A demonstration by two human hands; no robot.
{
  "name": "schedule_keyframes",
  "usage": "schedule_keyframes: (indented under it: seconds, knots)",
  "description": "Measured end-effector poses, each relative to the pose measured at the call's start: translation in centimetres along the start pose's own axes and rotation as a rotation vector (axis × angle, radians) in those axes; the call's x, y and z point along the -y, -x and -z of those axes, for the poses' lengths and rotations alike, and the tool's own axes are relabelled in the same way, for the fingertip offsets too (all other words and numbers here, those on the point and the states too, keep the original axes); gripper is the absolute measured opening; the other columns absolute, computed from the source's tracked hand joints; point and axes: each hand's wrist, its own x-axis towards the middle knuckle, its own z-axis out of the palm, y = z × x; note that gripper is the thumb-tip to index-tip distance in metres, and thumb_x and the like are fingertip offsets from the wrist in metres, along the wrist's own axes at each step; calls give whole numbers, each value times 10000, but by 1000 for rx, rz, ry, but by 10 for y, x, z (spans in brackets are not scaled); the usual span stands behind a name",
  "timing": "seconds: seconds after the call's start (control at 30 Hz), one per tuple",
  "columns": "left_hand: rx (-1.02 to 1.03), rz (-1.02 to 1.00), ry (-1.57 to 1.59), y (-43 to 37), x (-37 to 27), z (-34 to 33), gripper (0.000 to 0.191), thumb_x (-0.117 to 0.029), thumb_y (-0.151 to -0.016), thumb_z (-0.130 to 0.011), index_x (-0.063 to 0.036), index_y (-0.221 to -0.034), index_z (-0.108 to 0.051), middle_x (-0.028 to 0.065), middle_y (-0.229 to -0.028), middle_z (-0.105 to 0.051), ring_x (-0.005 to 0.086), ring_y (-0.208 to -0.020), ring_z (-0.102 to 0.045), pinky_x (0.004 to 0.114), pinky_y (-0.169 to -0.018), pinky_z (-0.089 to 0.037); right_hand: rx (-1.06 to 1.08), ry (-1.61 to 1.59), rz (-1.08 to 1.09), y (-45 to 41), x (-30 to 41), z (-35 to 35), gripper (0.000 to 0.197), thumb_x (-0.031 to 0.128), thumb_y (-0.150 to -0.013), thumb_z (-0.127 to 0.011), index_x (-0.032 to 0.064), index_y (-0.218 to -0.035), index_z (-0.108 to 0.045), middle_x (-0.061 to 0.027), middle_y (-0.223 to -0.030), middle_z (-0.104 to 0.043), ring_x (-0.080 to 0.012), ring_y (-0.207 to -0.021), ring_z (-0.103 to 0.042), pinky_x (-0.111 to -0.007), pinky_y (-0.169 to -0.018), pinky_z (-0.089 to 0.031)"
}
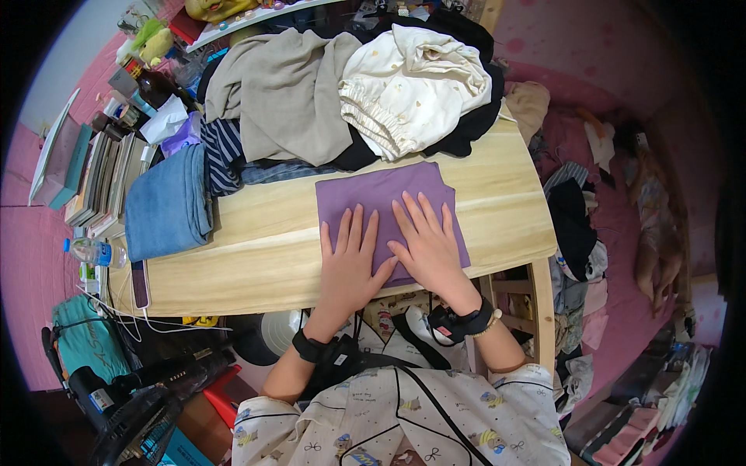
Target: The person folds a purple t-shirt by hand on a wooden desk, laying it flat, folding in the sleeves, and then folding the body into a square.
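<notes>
A folded purple garment (373, 189) lies flat on the light wood tabletop (262, 250). My left hand (351, 265) rests palm down on its left part, and my right hand (431, 250) presses flat on its right part. Both hands have their fingers spread and grip nothing; the thumbs come close together over the cloth. Behind it is a heap of clothes, with a grey-beige garment (291, 99) and white trousers or shorts with an elastic waist (414, 93) on top. Folded blue jeans (166, 204) lie at the table's left, beside a navy striped cloth (220, 154).
At the left edge are a plastic water bottle (96, 251), a phone (140, 285) with white cables and a row of books (108, 175). A black fan (99, 390) stands below left. Clothes cover part of the pink bed (623, 250), where a person lies.
</notes>
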Motion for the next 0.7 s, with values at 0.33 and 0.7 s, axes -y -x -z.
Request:
schedule_keyframes:
  seconds: [0.33,0.7]
  knots:
    - [-66,37,-63,-45,34,-10,773,-518,-863,-550,-47,-1436,-332,220,-1477,-298,376,-1372,-258,576,-1092,-167,129,2,-65,-44,-31,11,634,406,-921,-502,40,-1413,-339,-159,-1486,-304,-323,-1386,-260,-546,-1084,-238]
    - [7,73,101,-31,43,0,736,-460,-900,-534,-48,-1455,-281,265,-1485,-242,419,-1388,-196,571,-1098,-160,121,91,-150,-17,-32,9,709,452,-926,-482,55,-1465,-248,-157,-1535,-199,-337,-1413,-190,-541,-1105,-194]
